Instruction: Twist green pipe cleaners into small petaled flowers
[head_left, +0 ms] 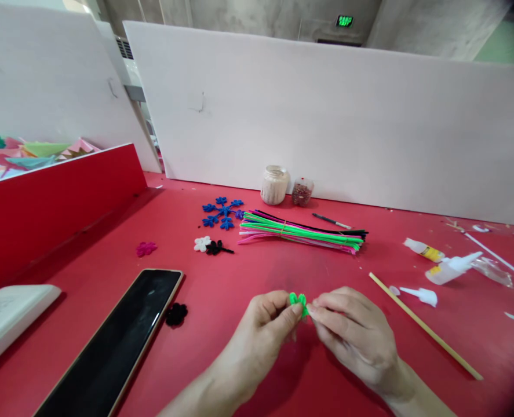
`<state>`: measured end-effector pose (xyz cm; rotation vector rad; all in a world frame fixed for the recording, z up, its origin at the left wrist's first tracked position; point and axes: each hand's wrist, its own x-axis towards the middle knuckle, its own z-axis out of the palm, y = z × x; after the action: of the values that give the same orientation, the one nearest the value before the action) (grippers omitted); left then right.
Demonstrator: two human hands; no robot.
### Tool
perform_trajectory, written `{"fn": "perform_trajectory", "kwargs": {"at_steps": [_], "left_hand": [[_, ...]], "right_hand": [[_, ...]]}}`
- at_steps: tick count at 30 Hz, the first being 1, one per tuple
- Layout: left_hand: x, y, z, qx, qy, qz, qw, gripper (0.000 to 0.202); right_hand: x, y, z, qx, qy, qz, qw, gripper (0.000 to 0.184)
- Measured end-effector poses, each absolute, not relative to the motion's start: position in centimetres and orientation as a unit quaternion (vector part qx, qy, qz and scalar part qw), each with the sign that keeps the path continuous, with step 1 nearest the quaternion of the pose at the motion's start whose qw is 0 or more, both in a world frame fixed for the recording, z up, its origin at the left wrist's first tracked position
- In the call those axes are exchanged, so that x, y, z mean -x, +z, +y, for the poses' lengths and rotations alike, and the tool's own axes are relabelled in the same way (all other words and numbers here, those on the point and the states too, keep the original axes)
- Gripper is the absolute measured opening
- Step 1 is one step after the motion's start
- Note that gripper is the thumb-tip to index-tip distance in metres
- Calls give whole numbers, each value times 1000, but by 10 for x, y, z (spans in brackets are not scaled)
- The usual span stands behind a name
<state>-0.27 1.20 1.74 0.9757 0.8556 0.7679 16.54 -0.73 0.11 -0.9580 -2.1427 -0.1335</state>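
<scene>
Between my two hands is a small bright green pipe-cleaner flower [298, 300] with looped petals. My left hand [263, 327] pinches it from the left between thumb and forefinger. My right hand [356, 330] has its fingertips closed at the flower's right edge, covering part of it. Beyond my hands lies a banded bundle of pipe cleaners [300, 233] in green, pink, black and white. A blue flower cluster [223, 213] is left of the bundle's end. Nearer lie a white flower [202, 244], a black flower with a stem [215, 248], a magenta flower [146, 249] and another black flower [177, 314].
A phone [121, 341] and a white device [11, 315] lie at left, by a red panel [57, 208]. Two jars, one white [274, 186], stand against the white board [326, 121]. A wooden stick [426, 327] and glue bottles [448, 270] are at right.
</scene>
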Motion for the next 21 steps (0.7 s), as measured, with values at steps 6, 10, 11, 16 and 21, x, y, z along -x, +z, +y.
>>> {"fn": "perform_trajectory", "kwargs": {"at_steps": [6, 10, 11, 16, 21], "left_hand": [[2, 19, 14, -504, 368, 385, 680, 23], [1, 18, 13, -563, 370, 370, 639, 21], [1, 18, 12, -577, 368, 373, 627, 21], [0, 16, 10, -627, 361, 390, 569, 26], [-1, 14, 7, -673, 349, 416, 503, 28]], "right_hand": [[-159, 2, -9, 444, 17, -797, 410, 24], [-151, 7, -12, 491, 197, -746, 404, 5], [-150, 8, -12, 499, 232, -733, 401, 5], [-146, 10, -13, 513, 297, -700, 398, 11], [-144, 9, -12, 528, 284, -699, 389, 12]]}}
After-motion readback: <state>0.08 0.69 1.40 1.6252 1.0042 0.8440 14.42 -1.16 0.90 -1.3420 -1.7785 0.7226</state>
